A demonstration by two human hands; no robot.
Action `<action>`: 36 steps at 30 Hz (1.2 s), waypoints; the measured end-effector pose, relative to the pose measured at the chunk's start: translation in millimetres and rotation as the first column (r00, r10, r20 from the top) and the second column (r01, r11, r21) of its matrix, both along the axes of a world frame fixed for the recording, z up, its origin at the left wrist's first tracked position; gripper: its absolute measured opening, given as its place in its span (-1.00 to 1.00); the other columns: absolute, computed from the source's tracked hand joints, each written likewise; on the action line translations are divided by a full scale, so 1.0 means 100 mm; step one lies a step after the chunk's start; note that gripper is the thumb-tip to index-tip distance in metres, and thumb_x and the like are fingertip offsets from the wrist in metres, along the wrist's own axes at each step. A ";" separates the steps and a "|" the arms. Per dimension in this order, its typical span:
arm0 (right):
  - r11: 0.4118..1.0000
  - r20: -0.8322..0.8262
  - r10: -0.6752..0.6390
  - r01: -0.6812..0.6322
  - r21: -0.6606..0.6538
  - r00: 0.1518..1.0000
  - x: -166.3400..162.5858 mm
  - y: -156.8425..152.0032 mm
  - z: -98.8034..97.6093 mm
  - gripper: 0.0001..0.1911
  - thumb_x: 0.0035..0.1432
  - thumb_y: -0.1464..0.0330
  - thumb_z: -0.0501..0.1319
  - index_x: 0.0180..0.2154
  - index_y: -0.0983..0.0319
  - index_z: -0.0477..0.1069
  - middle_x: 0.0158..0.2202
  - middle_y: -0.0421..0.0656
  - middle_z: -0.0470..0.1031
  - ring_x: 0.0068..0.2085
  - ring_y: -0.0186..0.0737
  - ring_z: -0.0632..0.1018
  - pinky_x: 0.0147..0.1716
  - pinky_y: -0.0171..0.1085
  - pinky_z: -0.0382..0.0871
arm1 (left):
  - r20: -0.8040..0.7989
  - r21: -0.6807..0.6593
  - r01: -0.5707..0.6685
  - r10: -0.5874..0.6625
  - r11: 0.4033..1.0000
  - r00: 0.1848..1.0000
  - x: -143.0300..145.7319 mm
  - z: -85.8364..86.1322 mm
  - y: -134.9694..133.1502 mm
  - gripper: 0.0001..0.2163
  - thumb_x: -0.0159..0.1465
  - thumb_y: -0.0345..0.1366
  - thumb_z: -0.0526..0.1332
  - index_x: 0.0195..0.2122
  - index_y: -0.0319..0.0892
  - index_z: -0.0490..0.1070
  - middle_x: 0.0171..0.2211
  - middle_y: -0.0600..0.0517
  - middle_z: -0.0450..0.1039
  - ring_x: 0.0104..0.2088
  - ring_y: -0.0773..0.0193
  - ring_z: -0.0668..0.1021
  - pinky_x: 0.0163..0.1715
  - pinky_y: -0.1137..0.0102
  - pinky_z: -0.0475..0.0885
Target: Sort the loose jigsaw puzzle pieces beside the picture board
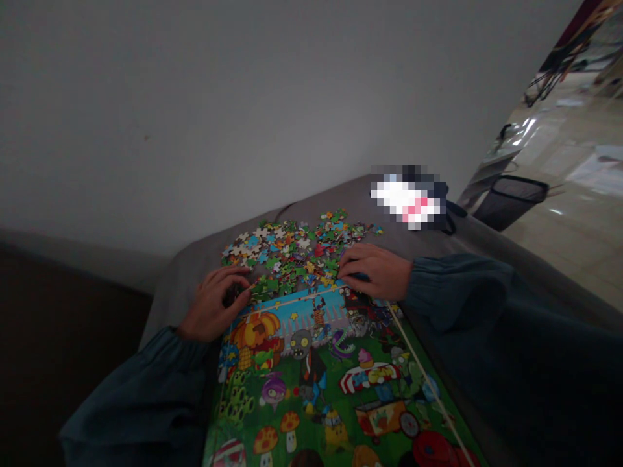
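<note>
A colourful cartoon picture sheet [331,389] lies on a grey cloth-covered table [195,272] in front of me. Beyond its far edge spreads a pile of several loose jigsaw pieces [292,250]. My left hand [214,308] rests curled at the sheet's far left corner, with something dark under its fingers that I cannot make out. My right hand [372,269] lies at the pile's right edge, its fingers bent down and pressed onto the pieces. Both arms wear dark teal sleeves.
A blurred-out object [409,194] sits at the table's far right corner. Behind the table rises a plain grey wall. To the right is a shiny floor with a dark bin [513,198] and chair legs farther back.
</note>
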State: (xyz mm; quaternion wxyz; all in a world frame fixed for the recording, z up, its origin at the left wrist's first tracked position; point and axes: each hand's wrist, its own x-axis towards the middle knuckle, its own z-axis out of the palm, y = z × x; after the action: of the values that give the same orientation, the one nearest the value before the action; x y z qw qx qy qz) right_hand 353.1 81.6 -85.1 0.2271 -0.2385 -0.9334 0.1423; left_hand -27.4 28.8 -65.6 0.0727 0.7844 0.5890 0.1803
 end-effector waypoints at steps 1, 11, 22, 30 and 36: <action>1.000 0.000 0.003 -0.003 0.000 1.000 0.00 0.00 0.00 -0.75 0.36 0.34 0.14 -0.19 0.25 0.59 -0.14 -0.02 0.56 -0.09 -0.09 0.52 -0.02 -0.05 0.38 | 0.013 -0.009 0.000 0.000 1.000 1.000 0.00 0.01 0.00 -0.72 0.27 0.01 0.14 -0.31 -0.07 0.48 0.05 -0.09 0.55 0.14 -0.04 0.47 0.21 -0.01 0.27; 1.000 0.003 0.008 -0.008 -0.004 1.000 0.00 0.01 -0.01 -0.74 0.36 0.35 0.13 -0.19 0.27 0.59 -0.13 0.01 0.56 -0.09 -0.05 0.53 -0.02 -0.02 0.40 | 0.137 -0.136 -0.086 0.105 0.987 0.985 0.03 0.03 -0.02 -0.54 0.29 0.20 0.08 -0.23 -0.13 0.44 -0.31 -0.03 0.60 -0.34 0.15 0.61 -0.35 0.33 0.52; 1.000 -0.002 0.002 -0.002 0.006 1.000 0.00 -0.01 0.02 -0.74 0.37 0.35 0.13 -0.20 0.27 0.60 -0.15 0.00 0.56 -0.10 -0.07 0.53 -0.04 -0.04 0.40 | 0.036 -0.146 -0.017 0.022 0.989 0.999 0.04 0.08 -0.07 -0.49 0.17 0.17 0.24 -0.01 -0.08 0.53 0.04 -0.13 0.55 0.09 -0.13 0.51 0.17 -0.05 0.33; 1.000 0.009 -0.003 0.003 0.000 1.000 0.00 0.00 0.01 -0.75 0.36 0.35 0.13 -0.20 0.25 0.59 -0.14 -0.03 0.56 -0.09 -0.09 0.52 -0.02 -0.05 0.39 | 0.103 -0.252 -0.044 0.072 0.967 0.992 0.01 0.08 -0.08 -0.36 0.18 0.27 0.20 0.08 -0.13 0.45 0.01 -0.14 0.57 -0.10 -0.01 0.61 -0.09 0.11 0.56; 1.000 0.014 -0.003 0.004 -0.004 1.000 0.00 0.00 0.00 -0.76 0.37 0.34 0.14 -0.19 0.23 0.59 -0.13 -0.03 0.56 -0.09 -0.11 0.51 -0.02 -0.07 0.38 | 0.102 -0.269 -0.072 0.103 0.960 0.989 0.05 0.12 -0.09 -0.42 0.14 0.28 0.21 -0.09 -0.13 0.55 -0.21 -0.08 0.63 -0.31 0.08 0.62 -0.32 0.25 0.56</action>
State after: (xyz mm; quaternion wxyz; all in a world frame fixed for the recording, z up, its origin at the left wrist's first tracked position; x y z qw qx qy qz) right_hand 352.9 81.7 -85.0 0.2204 -0.2415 -0.9343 0.1419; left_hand -22.4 19.8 -53.6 0.2024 0.7292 0.6368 0.1478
